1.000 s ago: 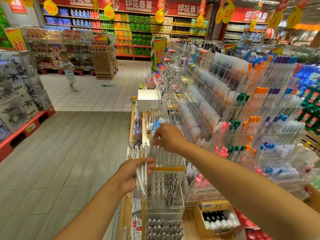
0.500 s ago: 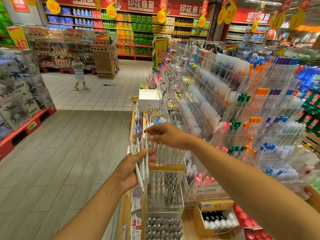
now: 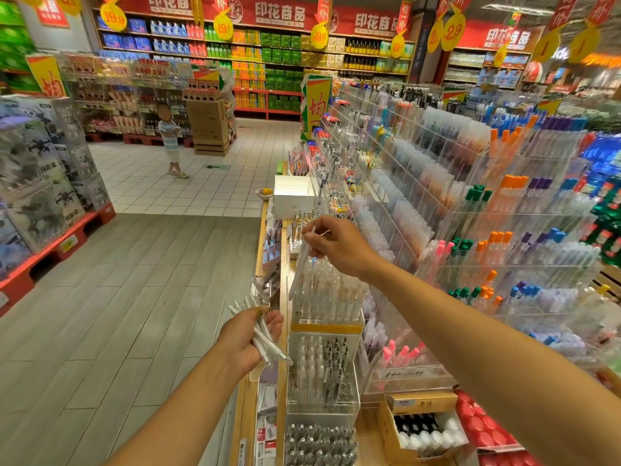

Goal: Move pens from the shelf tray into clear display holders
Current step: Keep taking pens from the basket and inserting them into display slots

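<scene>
The left grip (image 3: 247, 338) hides the middle of its pen bundle (image 3: 265, 334). Price label (image 3: 403, 374) digits are blurred. The bottom holder (image 3: 319, 442) is cut off by the lower edge.

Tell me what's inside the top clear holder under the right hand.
The top clear holder holds a row of upright white pens. The right hand pinches one pen at its left end. Their tips are blurred behind the orange strip.

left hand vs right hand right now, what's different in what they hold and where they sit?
1. The left hand grips a bundle of white pens; the right hand pinches a single pen.
2. The left hand sits low, beside the clear holder; the right hand is raised above that holder's top.
3. The bundle fans out at a slant; the single pen points steeply down toward the holder.
Shared: both hold pale pens at the same display stack.
</scene>
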